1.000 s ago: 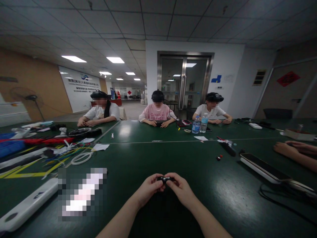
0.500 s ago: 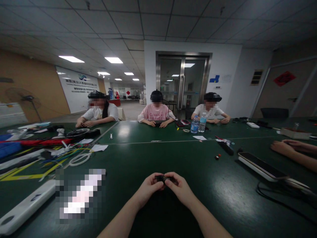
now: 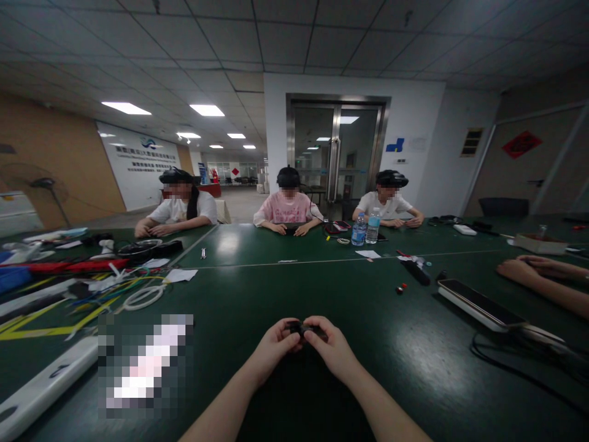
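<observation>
Both hands meet above the green table (image 3: 239, 294), low in the middle of the head view. My left hand (image 3: 275, 345) is closed, its thumb and fingers pinching a small black object (image 3: 300, 328). From the other side my right hand (image 3: 330, 344) grips the same object, thumb on top and fingers curled behind it. The object is dark and mostly covered by the fingers, so its kind does not show. Beyond the hands, to the right, lie tiny orange and dark pieces (image 3: 401, 288).
At left are a white bar-shaped case (image 3: 50, 380), a coiled white cable (image 3: 143, 297) and tangled wires. To the right lies a phone (image 3: 481, 302) on a white block, near black cables (image 3: 510, 371). Two water bottles (image 3: 367, 228), several seated people and another person's hands (image 3: 519, 270) are around the table.
The whole view has shifted slightly, with the scene sliding left. Both hands keep hold of the small black object, with only slight finger movement.
</observation>
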### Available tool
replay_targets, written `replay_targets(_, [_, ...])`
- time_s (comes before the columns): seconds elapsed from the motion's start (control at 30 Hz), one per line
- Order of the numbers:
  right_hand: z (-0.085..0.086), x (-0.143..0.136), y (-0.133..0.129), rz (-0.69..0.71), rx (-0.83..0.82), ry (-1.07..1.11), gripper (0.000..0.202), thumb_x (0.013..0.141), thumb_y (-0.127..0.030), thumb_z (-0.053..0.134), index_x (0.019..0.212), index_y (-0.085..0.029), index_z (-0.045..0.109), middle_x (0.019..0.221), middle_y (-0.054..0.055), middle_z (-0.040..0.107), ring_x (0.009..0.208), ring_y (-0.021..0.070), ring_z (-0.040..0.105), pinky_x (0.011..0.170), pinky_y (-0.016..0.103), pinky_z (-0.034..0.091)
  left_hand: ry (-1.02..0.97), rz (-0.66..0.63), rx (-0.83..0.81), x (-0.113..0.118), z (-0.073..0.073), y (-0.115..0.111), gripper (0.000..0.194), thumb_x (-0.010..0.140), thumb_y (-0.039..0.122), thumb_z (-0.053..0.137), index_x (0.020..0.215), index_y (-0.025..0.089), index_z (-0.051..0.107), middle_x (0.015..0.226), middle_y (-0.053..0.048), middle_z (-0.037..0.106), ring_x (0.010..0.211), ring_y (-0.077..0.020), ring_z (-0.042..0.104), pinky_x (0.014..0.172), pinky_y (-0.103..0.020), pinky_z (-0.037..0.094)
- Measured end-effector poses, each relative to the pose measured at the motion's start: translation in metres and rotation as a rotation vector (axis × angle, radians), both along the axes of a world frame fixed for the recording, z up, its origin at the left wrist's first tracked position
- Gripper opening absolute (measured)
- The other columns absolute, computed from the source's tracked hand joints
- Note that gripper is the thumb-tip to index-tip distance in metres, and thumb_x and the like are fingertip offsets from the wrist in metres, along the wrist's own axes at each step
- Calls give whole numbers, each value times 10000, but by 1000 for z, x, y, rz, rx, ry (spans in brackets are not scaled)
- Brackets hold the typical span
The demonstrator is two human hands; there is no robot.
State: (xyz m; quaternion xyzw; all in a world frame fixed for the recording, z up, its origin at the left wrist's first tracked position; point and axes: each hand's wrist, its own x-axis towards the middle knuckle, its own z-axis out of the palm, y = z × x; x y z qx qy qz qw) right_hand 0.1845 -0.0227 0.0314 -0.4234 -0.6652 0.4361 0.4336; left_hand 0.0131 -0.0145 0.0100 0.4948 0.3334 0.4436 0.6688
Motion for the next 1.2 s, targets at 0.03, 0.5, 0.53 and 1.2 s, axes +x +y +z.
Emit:
replay_targets(0.03, [0, 0, 0, 0, 4, -4, 198, 774, -323, 550, 936, -225, 607, 1002, 34, 576, 936, 202, 566, 802, 330, 469, 1, -3, -7, 0, 1, -1, 471, 674, 323, 730, 1068, 165, 528, 887, -44, 611, 768, -140, 570, 749, -295, 424])
replay_targets(0.5, [-16, -1, 9, -103, 35, 71, 260, 786, -383, 540, 975, -218, 610, 1005, 45, 616, 950, 205, 574, 849, 340, 446, 68, -4, 73, 1, -2, -1, 448, 706, 401, 691, 1042, 190, 482, 816, -12, 589, 731, -133, 549, 709, -285, 411])
replay_targets(0.53, [-19, 0, 12, -120, 29, 90, 290, 780, -407, 545, 989, -216, 608, 995, 46, 627, 943, 209, 580, 852, 347, 445, 70, -1, 73, 1, -3, 0, 453, 707, 401, 690, 1046, 188, 479, 811, -12, 590, 723, -131, 549, 705, -285, 411])
replay_targets(1.2, [-15, 26, 26, -426, -25, 289, 385, 725, -452, 594, 1024, -212, 565, 1046, 57, 624, 1024, 226, 560, 895, 385, 441, 70, -16, 7, -1, 2, -1, 487, 709, 333, 698, 1105, 189, 455, 961, -83, 643, 837, -172, 596, 753, -304, 418])
